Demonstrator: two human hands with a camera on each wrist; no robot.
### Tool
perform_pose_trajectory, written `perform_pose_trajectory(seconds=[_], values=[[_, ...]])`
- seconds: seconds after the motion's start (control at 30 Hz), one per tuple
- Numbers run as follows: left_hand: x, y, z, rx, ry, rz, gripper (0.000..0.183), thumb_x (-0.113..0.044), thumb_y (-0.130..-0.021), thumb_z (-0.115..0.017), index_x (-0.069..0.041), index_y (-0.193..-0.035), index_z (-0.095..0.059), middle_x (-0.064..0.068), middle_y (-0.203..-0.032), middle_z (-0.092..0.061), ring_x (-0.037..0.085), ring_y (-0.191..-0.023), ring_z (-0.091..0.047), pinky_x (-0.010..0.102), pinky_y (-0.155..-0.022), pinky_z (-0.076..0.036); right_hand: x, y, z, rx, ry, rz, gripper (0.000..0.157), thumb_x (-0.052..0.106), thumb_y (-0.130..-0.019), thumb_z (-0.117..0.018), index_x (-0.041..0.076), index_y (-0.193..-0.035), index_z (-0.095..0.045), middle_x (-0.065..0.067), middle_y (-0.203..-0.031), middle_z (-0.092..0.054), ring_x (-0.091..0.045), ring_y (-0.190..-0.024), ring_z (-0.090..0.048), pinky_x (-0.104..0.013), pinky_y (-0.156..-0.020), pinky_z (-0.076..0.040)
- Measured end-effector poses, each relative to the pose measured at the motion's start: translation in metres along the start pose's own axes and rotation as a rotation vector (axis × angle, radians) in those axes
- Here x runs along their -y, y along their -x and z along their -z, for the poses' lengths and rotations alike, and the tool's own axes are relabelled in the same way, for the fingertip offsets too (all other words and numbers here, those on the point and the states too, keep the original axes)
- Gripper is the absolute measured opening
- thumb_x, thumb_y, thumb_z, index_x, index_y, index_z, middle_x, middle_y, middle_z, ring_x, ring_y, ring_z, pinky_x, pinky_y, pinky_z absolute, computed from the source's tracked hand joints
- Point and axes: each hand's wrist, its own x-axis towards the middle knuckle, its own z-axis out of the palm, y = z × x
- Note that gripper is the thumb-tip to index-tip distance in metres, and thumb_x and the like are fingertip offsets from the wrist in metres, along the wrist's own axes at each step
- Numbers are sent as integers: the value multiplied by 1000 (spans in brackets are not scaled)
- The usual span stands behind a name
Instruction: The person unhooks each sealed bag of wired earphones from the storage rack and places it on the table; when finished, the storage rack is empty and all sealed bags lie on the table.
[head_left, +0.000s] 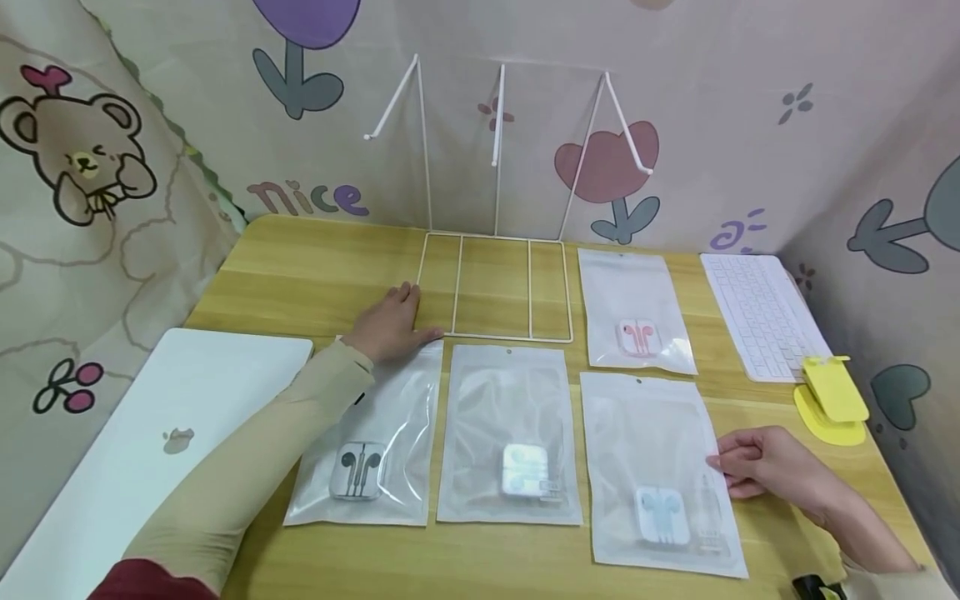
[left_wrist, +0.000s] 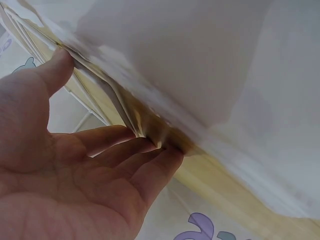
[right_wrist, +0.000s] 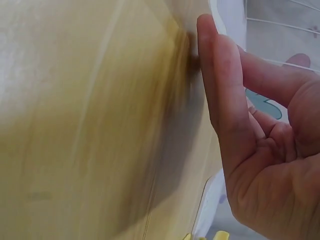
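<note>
My right hand pinches the right edge of a clear-fronted white plastic bag holding pale blue earphones in a case. In the right wrist view, the thumb and fingers of that hand meet at the bag's edge above the wood. My left hand lies at the top end of another bag, which contains black earphones. Its fingers reach toward the left side of a white wire rack. In the left wrist view, that hand's fingertips touch down beside the bag's edge.
Between those bags lies one with white earphones; a bag with pink earphones is behind. A white laptop lies left. On the right are a white keyboard and a yellow stand. The rack's prongs point up and forward.
</note>
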Motion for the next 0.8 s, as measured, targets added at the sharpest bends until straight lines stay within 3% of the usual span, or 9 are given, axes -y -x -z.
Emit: perform_pose_trajectory(seconds=[0.17,0.37,0.63,0.8], values=[[-2,0,1,10,-1,-1,91,-52,-96,-58,10,-151,-22,30,-155,-22,46,-141,-23,59,-106,-34,1,2,1,-79,42,-41,45,12,-93,-70,-18,-120,-52,-14,-91,-72,-25,-76,-68,-39,-67,-59],[-6,1,3,10,1,-3,89,-50,-97,-58,11,-151,-22,30,-156,-22,45,-142,-23,60,-105,-35,5,11,6,-160,161,-64,59,32,-91,-73,-10,-128,-54,-10,-88,-73,-27,-73,-69,-36,-60,-57],[-4,1,2,21,7,0,90,-52,-97,-57,10,-152,-21,30,-156,-21,46,-142,-22,59,-107,-31,23,14,8,-233,353,36,59,38,-94,-69,-8,-128,-55,-7,-82,-71,-23,-66,-65,-33,-54,-53],[-2,2,4,24,29,3,90,-52,-97,-57,9,-152,-21,30,-156,-20,46,-142,-21,59,-108,-31,51,8,6,-288,524,212,50,34,-96,-67,-7,-124,-59,-9,-86,-72,-20,-66,-67,-32,-52,-52]])
